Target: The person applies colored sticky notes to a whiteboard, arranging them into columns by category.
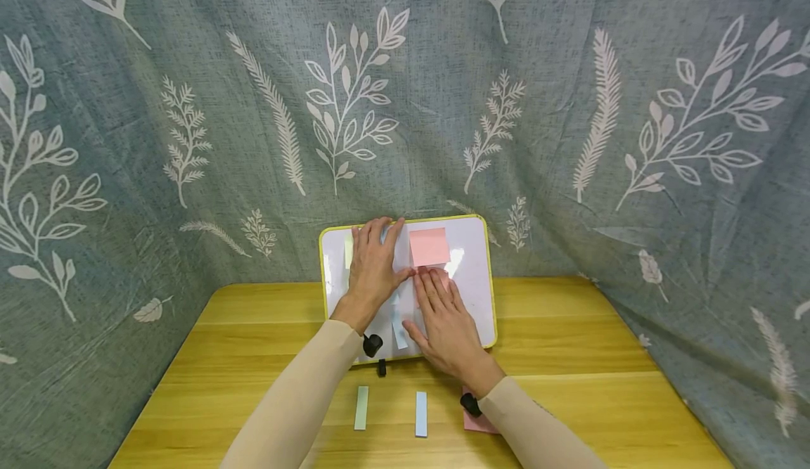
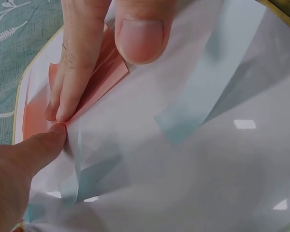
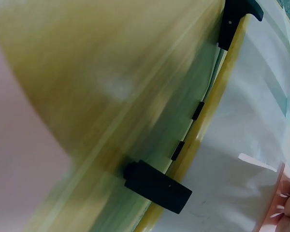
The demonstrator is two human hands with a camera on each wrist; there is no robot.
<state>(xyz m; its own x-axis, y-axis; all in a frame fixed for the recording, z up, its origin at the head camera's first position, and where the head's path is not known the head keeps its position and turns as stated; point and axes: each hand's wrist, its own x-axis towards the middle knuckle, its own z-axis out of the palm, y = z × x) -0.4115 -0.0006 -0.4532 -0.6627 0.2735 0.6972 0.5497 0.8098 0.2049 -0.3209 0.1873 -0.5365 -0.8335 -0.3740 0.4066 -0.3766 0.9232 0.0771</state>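
Observation:
A whiteboard point(image 1: 471, 300) with a yellow rim leans at the back of the table. My right hand point(image 1: 448, 328) lies on it with straight fingers, pressing a pink sticky note point(image 2: 99, 79) against the surface. My left hand point(image 1: 375, 268) rests spread over the board's upper left. Its thumb point(image 2: 36, 152) touches the note's edge beside the right fingertips. Another pink note point(image 1: 430, 247) sits just above, its lower edge lifted. Between the hands hangs a blue paper strip point(image 1: 399, 327), partly off the board. A green strip point(image 1: 349, 251) shows at upper left, partly hidden by my left hand.
On the wooden table in front lie a green strip point(image 1: 361, 408), a blue strip point(image 1: 421, 414) and a pink pad point(image 1: 477, 423) partly under my right wrist. Black feet point(image 3: 157, 186) stick out under the board's lower edge. A patterned curtain point(image 1: 405, 103) hangs behind.

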